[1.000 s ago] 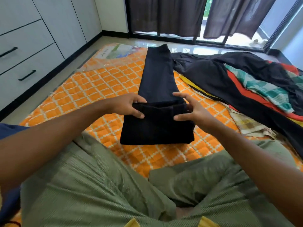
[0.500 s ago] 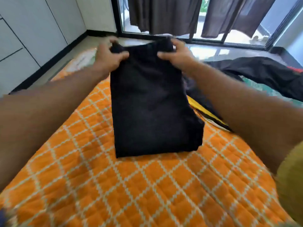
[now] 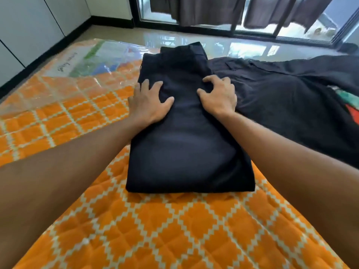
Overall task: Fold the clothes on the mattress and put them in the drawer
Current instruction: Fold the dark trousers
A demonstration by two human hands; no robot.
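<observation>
Dark navy trousers [image 3: 186, 148] lie folded into a thick rectangle on the orange quilted mattress [image 3: 155, 230]. My left hand [image 3: 149, 105] lies flat on the fold's left side, fingers spread, pressing down. My right hand [image 3: 219, 96] presses on the right side with its fingers bent, the tips digging into the cloth. The waistband end points away from me toward the window.
A pile of dark clothes [image 3: 291, 98] with a red and green piece lies to the right, touching the trousers. White cupboard fronts [image 3: 29, 26] stand at the far left. Clear plastic wrap [image 3: 77, 68] covers the mattress's far corner. Glass doors with curtains [image 3: 213, 10] are beyond.
Both hands carried the folded end up to the waistband, let go of the cloth edge, then slid back toward me. They now press down on the finished fold.
</observation>
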